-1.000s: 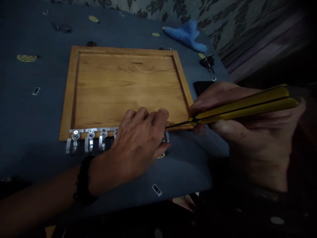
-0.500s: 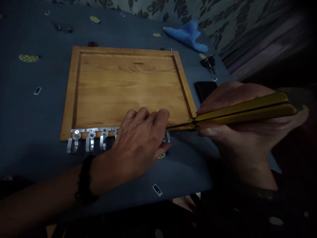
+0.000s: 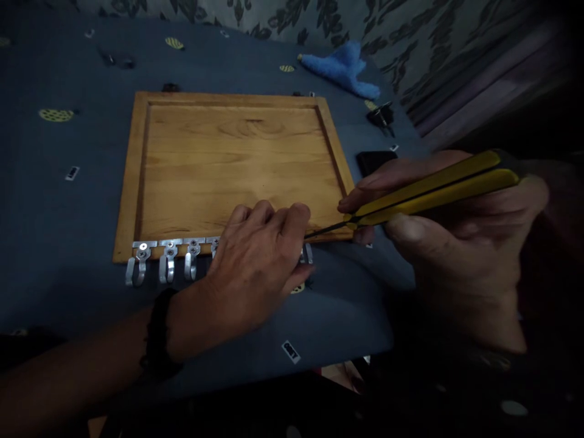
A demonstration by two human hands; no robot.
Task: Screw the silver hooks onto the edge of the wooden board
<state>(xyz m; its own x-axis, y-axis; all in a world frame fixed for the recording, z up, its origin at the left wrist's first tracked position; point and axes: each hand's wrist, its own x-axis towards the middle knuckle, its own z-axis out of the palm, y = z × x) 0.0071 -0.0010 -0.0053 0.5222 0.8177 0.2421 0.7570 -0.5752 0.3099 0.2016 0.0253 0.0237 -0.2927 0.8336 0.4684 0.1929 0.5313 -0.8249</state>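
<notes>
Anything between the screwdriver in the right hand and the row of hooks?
Possibly the left hand: it covers part of the row of hooks, and the tip of the screwdriver is lost at that hand's edge, so contact is unclear. Nothing else visible intervenes.

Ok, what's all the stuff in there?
Framed wooden panel: one, brown, centre
Hooks: at least five, silver, panel's near edge
Screwdriver: one, yellow handle, in right hand
Cloth: one, blue, far right
Flat slab: one, black, right of panel
Small unclear pieces: several, dark, beyond and right of panel
Tablecloth: one, bluish, underneath
Leafy backdrop: one, grey, behind tablecloth
Spotted fabric: one, dark, bottom right
Wristband: one, black, left wrist
Left hand: one, bare, over panel's near edge
Right hand: one, bare, around screwdriver
</notes>
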